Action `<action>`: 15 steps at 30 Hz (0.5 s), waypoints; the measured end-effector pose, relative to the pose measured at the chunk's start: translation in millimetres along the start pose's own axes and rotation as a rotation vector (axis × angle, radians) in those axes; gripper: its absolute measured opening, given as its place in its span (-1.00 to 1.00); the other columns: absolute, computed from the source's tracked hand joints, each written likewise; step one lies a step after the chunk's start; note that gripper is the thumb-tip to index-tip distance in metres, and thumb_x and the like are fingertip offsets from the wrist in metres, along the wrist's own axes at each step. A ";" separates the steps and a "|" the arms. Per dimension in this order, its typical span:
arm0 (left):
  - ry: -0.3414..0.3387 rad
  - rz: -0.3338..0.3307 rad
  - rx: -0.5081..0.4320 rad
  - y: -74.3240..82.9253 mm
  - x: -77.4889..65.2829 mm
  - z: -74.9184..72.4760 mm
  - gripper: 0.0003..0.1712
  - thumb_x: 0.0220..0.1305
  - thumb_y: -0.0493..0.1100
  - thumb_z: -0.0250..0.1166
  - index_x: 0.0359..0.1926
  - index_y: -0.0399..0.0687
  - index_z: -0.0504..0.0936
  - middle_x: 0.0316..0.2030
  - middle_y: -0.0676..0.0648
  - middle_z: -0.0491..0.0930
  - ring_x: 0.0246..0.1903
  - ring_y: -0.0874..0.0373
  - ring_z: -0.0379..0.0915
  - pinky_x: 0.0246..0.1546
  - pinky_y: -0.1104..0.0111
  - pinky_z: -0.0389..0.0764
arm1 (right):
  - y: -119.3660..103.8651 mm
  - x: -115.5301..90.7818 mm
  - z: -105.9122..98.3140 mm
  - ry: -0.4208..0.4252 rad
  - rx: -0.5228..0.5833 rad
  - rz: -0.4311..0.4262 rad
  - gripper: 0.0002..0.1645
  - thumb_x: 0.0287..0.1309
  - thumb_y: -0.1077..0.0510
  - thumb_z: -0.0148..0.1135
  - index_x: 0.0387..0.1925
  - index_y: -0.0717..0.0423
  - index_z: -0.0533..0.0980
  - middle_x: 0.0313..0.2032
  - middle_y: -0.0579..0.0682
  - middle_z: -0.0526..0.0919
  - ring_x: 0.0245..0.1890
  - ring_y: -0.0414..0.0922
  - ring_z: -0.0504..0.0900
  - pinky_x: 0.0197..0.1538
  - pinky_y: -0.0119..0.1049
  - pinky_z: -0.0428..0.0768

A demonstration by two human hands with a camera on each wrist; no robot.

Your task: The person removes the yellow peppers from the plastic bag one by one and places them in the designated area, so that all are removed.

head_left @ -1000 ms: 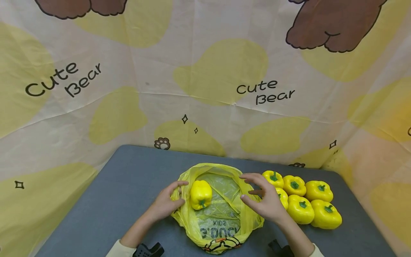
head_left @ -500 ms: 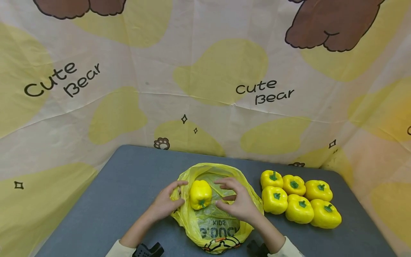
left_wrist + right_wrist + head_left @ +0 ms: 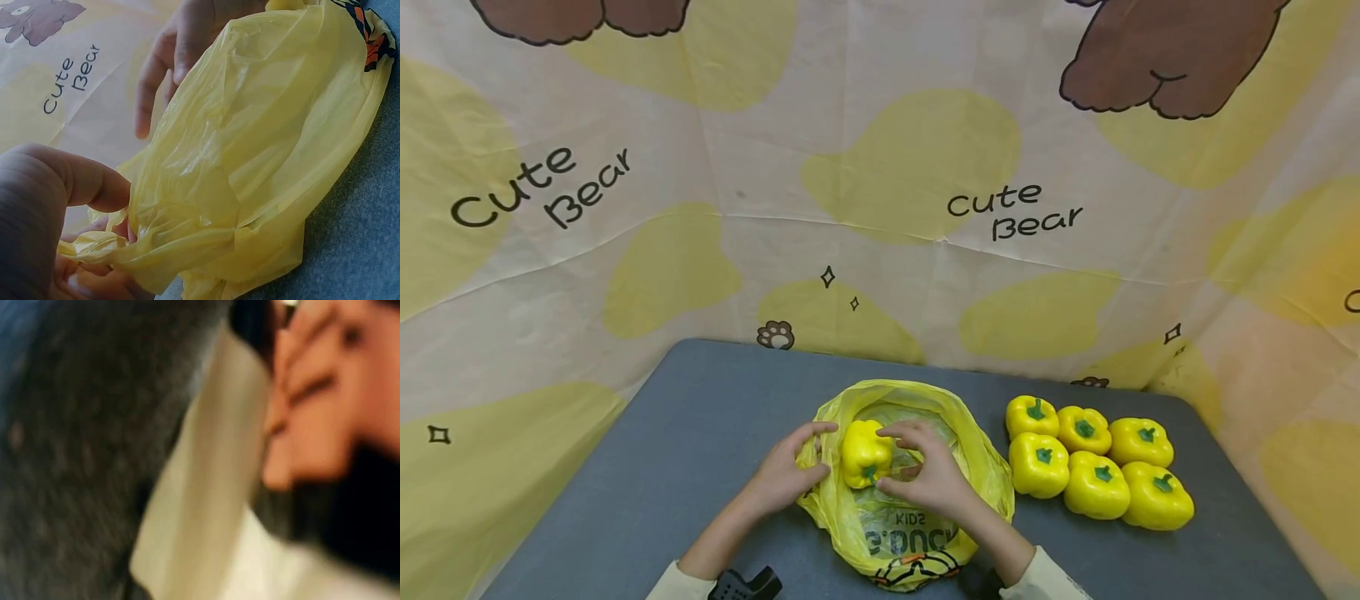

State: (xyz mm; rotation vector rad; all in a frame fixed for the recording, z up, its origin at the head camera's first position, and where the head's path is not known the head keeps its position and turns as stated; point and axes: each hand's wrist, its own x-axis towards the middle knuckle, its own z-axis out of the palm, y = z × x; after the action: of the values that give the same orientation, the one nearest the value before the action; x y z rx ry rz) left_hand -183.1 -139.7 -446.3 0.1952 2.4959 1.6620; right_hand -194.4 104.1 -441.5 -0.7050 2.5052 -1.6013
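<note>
A yellow plastic bag (image 3: 981,425) stands with its mouth open on the grey table. Inside, toward its left wall, lies one yellow bell pepper (image 3: 861,450) with a green stem. My left hand (image 3: 781,475) grips the bag's left rim; the left wrist view shows the gathered yellow plastic (image 3: 103,245) between thumb and fingers. Over the bag's mouth is my right hand (image 3: 931,471), thumb and fingers apart and curved, fingertips right at the pepper's right side. The right wrist view is badly blurred, with fingers (image 3: 319,419) at its right.
Right of the bag sit several yellow bell peppers (image 3: 1097,485) in two rows, stems up. A printed cloth (image 3: 880,167) with "Cute Bear" lettering hangs behind the table (image 3: 715,408). A black wrist device (image 3: 747,585) shows below my left forearm.
My right hand has moved left from the bag's right rim, across its mouth, to the pepper inside. My left hand stays on the left rim.
</note>
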 end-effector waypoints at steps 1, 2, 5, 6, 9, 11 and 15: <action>-0.002 0.001 0.000 -0.2 0.1 0.0 -0.36 0.10 -0.28 0.27 0.26 0.06 0.44 0.18 -0.21 0.44 -0.75 0.27 0.17 -0.61 0.39 0.39 | 1.3 0.4 1.7 0.000 -0.007 0.004 -0.30 -0.14 0.20 0.51 0.13 -0.09 0.51 0.16 0.08 0.39 0.15 0.27 0.43 -0.18 -0.09 0.67; -0.005 0.003 -0.001 -0.3 0.1 0.0 -0.37 0.10 -0.28 0.27 0.26 0.06 0.44 0.19 -0.21 0.43 -0.75 0.27 0.16 -0.61 0.39 0.39 | 2.1 0.8 3.2 0.000 -0.011 0.009 -0.29 -0.15 0.20 0.52 0.13 -0.10 0.51 0.16 0.09 0.38 0.15 0.27 0.43 -0.18 -0.10 0.67; -0.014 0.002 -0.002 -0.4 0.4 -0.1 -0.37 0.11 -0.28 0.26 0.25 0.06 0.44 0.18 -0.22 0.43 -0.77 0.27 0.13 -0.63 0.39 0.38 | 3.5 1.8 6.5 0.007 -0.030 0.016 -0.26 -0.19 0.21 0.54 0.13 -0.13 0.51 0.16 0.10 0.38 0.15 0.27 0.43 -0.18 -0.15 0.67; -0.017 0.000 -0.002 -0.7 0.6 -0.2 -0.37 0.11 -0.28 0.26 0.25 0.07 0.44 0.18 -0.21 0.43 -0.77 0.27 0.12 -0.63 0.39 0.39 | 3.6 2.1 7.1 0.008 -0.034 0.019 -0.26 -0.20 0.22 0.55 0.13 -0.14 0.51 0.16 0.10 0.38 0.14 0.27 0.44 -0.18 -0.16 0.67; -0.018 0.003 0.001 -1.9 1.4 -0.3 -0.38 0.11 -0.28 0.26 0.25 0.06 0.44 0.15 -0.21 0.45 -0.73 0.27 0.20 -0.59 0.40 0.42 | 3.2 3.3 7.8 -0.002 -0.049 0.016 -0.24 -0.21 0.23 0.55 0.14 -0.12 0.50 0.16 0.13 0.37 0.13 0.28 0.45 -0.19 -0.21 0.67; -0.018 0.009 -0.002 -2.9 1.6 -0.6 -0.38 0.10 -0.28 0.26 0.25 0.04 0.44 0.12 -0.21 0.46 -0.72 0.27 0.22 -0.58 0.40 0.43 | 2.6 4.1 8.3 -0.012 -0.062 0.014 -0.23 -0.21 0.23 0.55 0.15 -0.10 0.50 0.17 0.13 0.36 0.13 0.28 0.45 -0.20 -0.23 0.67; -0.024 0.017 -0.011 -3.3 2.2 -1.2 -0.37 0.10 -0.28 0.26 0.25 0.02 0.43 0.15 -0.23 0.43 -0.77 0.27 0.14 -0.62 0.39 0.40 | -0.3 6.0 10.1 -0.022 -0.107 0.013 -0.20 -0.23 0.22 0.55 0.17 -0.07 0.49 0.17 0.14 0.36 0.11 0.23 0.47 -0.22 -0.27 0.67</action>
State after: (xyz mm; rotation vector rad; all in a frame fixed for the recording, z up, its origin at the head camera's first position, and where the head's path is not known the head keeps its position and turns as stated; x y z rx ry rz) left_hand -185.6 -141.6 -449.1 0.2340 2.4744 1.6687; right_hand -196.5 93.0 -444.7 -0.7126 2.5906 -1.4563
